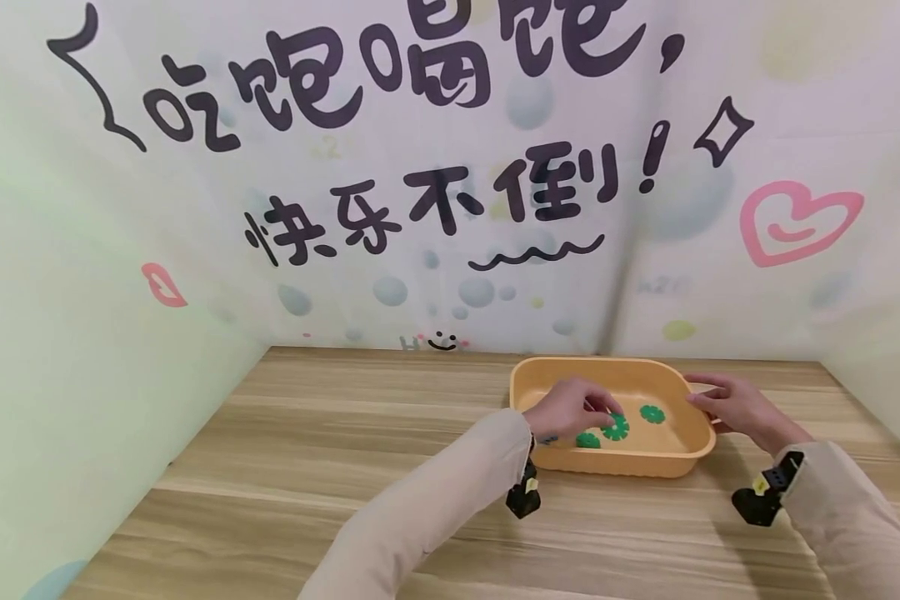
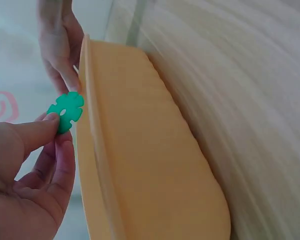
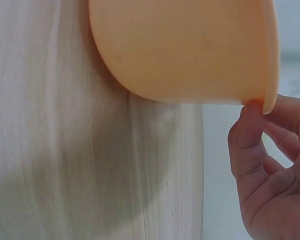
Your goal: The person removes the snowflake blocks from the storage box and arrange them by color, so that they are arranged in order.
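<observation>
- The left hand (image 1: 567, 406) has a green disc (image 2: 71, 111) pinched between thumb and fingers, up over the tub (image 1: 607, 466).
- The right hand (image 1: 742, 410) pinches the rim (image 3: 272, 55) at the tub's right end.
- Two more discs (image 1: 652, 414) lie inside; the tub sits on the table (image 1: 345, 417).
</observation>
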